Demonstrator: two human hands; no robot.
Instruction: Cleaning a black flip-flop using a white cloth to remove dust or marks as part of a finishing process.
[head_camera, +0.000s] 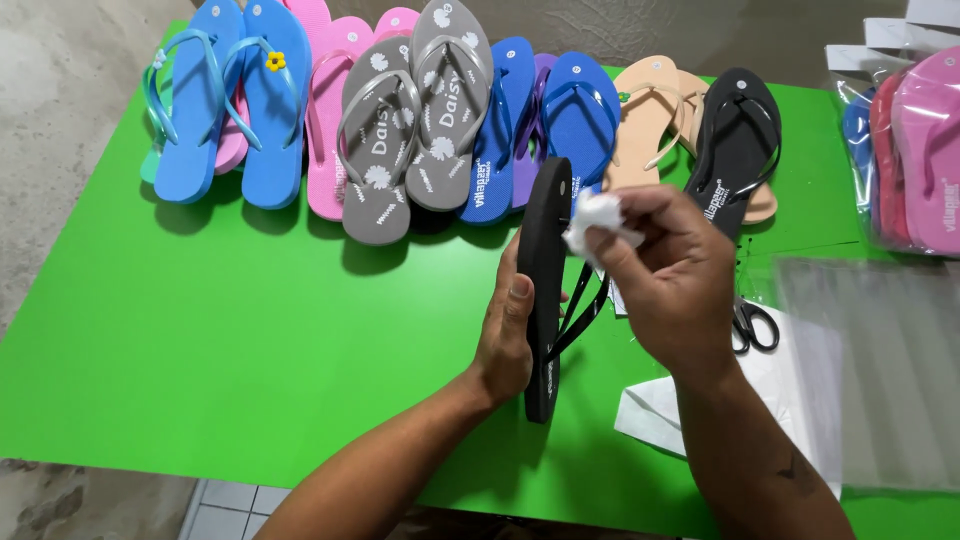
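scissors (755, 325) half hidden behind right hand (672, 280), packaged sandals (915, 150) cut off at right edge

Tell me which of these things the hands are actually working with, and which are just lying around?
In hand:
- black flip-flop, held on edge by the left hand
- crumpled white wad, pinched in the right hand

Lying about:
- row of coloured flip-flops
- scissors
- clear plastic bags
- bagged flip-flops
- green table

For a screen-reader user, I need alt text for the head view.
A left hand holds a black flip-flop on edge above a green table, while the right hand presses a crumpled white wad against it. Pairs of colourful flip-flops line the table's far edge.
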